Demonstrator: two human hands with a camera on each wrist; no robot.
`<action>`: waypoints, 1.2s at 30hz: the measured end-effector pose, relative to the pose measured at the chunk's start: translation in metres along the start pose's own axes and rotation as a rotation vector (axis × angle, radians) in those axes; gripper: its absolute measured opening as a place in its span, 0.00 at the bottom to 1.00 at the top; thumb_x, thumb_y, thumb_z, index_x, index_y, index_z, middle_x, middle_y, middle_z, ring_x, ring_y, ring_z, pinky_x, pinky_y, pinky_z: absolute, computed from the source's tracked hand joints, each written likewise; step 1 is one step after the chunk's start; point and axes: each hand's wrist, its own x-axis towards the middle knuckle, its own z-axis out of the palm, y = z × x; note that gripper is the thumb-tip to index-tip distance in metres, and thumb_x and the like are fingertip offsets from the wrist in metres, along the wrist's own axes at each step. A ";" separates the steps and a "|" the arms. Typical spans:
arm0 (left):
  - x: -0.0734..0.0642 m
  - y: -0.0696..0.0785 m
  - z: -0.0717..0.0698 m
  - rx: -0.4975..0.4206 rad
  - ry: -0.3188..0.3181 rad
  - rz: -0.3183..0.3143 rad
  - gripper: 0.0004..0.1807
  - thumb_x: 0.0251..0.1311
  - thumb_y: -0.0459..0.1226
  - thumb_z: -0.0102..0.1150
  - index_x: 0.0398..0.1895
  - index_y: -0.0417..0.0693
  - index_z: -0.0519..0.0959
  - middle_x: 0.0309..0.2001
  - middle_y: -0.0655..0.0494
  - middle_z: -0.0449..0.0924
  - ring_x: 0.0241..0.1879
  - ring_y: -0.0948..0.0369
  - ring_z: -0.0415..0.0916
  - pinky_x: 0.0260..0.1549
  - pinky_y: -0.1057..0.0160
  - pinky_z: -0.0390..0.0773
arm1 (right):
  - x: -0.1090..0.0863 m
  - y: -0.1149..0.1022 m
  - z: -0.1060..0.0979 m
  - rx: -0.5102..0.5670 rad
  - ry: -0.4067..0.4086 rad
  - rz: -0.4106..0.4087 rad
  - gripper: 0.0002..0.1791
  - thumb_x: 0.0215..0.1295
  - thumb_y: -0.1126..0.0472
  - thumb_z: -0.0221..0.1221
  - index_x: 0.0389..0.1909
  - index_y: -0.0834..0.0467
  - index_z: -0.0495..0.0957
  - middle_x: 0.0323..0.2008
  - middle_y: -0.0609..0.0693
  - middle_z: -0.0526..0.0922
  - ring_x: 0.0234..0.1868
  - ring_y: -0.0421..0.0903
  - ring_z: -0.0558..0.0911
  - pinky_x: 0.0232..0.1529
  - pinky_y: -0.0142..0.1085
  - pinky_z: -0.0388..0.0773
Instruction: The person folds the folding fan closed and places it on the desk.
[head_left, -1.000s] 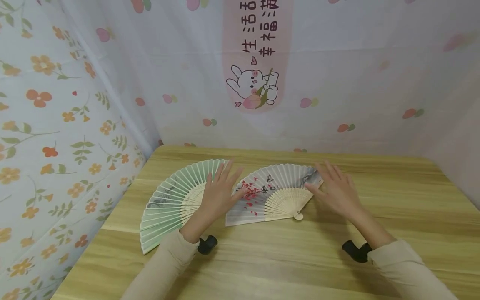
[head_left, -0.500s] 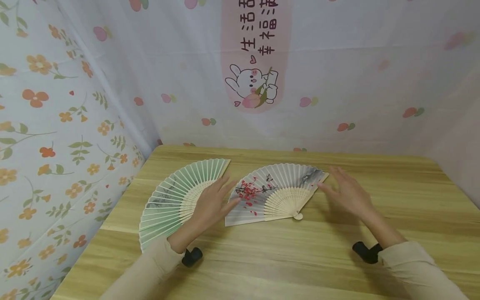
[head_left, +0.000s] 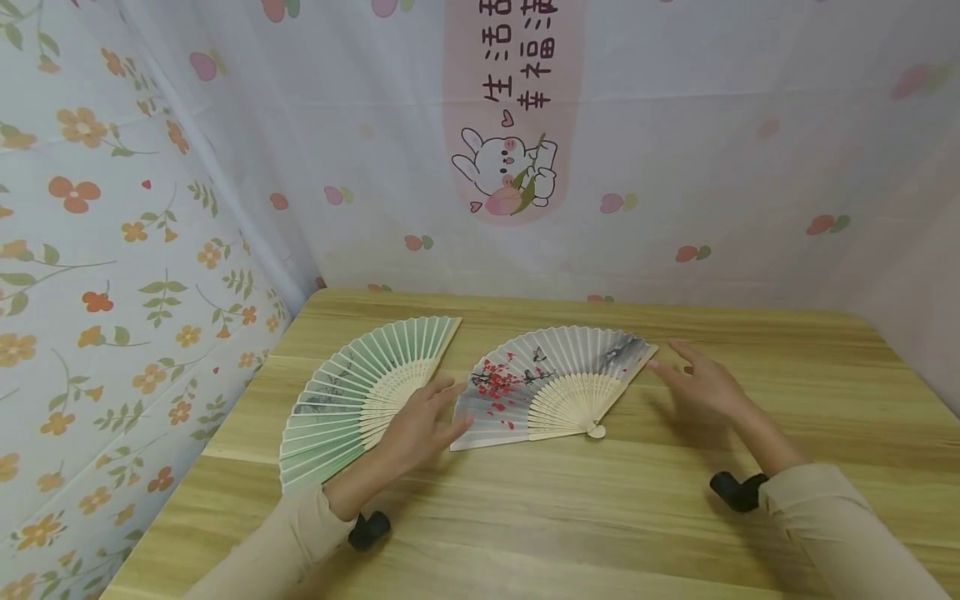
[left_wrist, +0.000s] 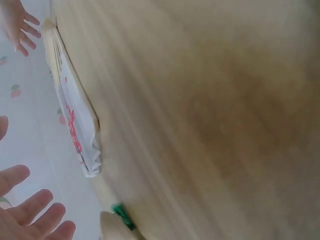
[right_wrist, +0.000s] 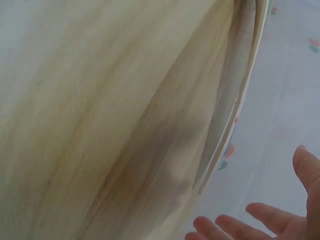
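Head view: the grey folding fan with red blossom print lies spread on the tabletop between the two hands, its pivot toward the wearer. Expected handling: light; pale slatted sticks stiff lengthwise, pleated leaf thin, soft and easily creased or torn. Recommended hold: the outer guard sticks, close to the pivot, without pressing on the pleats; the smooth sticks may slide over one another. The green folding fan, also spread, lies just beside it on the left and should handle alike; its pivot end is hidden behind the left hand. Left grip: released, fingers extended, nothing held. Right hand: just beside the printed fan's right edge; grip released, fingers relaxed, nothing held. Beyond the tabletop hangs a white cloth backdrop.
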 end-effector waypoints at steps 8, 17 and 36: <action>-0.003 -0.002 0.005 -0.189 -0.062 -0.014 0.23 0.55 0.39 0.58 0.52 0.35 0.71 0.51 0.43 0.71 0.51 0.49 0.67 0.49 0.51 0.68 | 0.010 0.013 -0.001 0.086 -0.026 -0.022 0.39 0.66 0.46 0.45 0.64 0.72 0.45 0.59 0.75 0.53 0.56 0.71 0.58 0.49 0.60 0.62; -0.009 -0.007 0.005 -0.395 -0.139 -0.130 0.23 0.57 0.39 0.56 0.54 0.37 0.70 0.49 0.40 0.72 0.45 0.47 0.73 0.42 0.54 0.74 | 0.025 0.016 0.000 0.137 -0.029 0.031 0.35 0.66 0.54 0.48 0.63 0.73 0.49 0.55 0.74 0.60 0.53 0.69 0.63 0.48 0.55 0.67; -0.018 -0.020 0.013 -0.423 -0.095 -0.237 0.15 0.53 0.36 0.59 0.42 0.36 0.76 0.34 0.52 0.77 0.34 0.59 0.74 0.35 0.64 0.75 | 0.048 0.034 0.005 0.368 0.010 0.144 0.32 0.65 0.59 0.48 0.61 0.77 0.48 0.52 0.75 0.63 0.38 0.46 0.79 0.39 0.30 0.76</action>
